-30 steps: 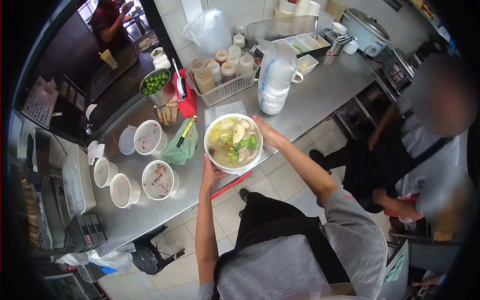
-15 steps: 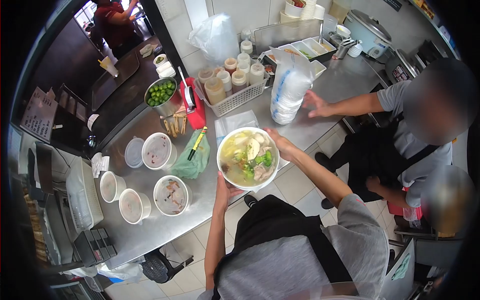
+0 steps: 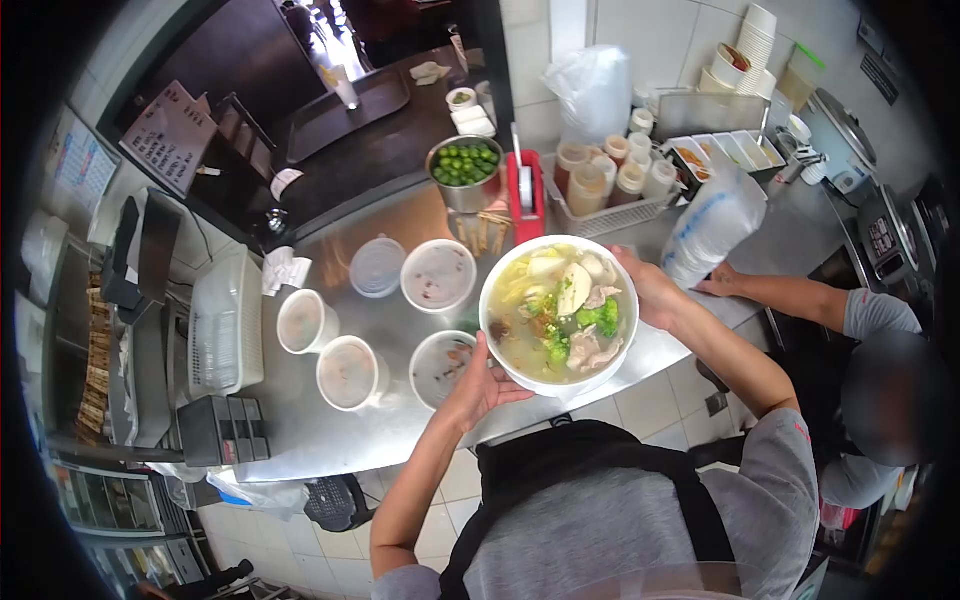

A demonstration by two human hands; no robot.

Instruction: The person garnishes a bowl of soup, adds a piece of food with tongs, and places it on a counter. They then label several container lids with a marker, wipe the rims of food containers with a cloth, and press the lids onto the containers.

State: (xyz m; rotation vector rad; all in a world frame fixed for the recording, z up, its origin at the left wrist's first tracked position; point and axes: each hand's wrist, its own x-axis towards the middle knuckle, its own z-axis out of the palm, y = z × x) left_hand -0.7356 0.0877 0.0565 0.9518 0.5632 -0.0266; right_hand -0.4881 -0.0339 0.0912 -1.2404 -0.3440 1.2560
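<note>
Bowl [image 3: 570, 383] of soup [image 3: 535, 350] is held above table's [image 3: 300, 440] near edge, fingers of L hand [image 3: 480, 390] & R hand [image 3: 650, 295] gripping opp. sides; prob. stiff, hvy., spill-prone, best held level below rim.

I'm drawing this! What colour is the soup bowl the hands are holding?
The bowl is white, seen best in the head view.
</note>
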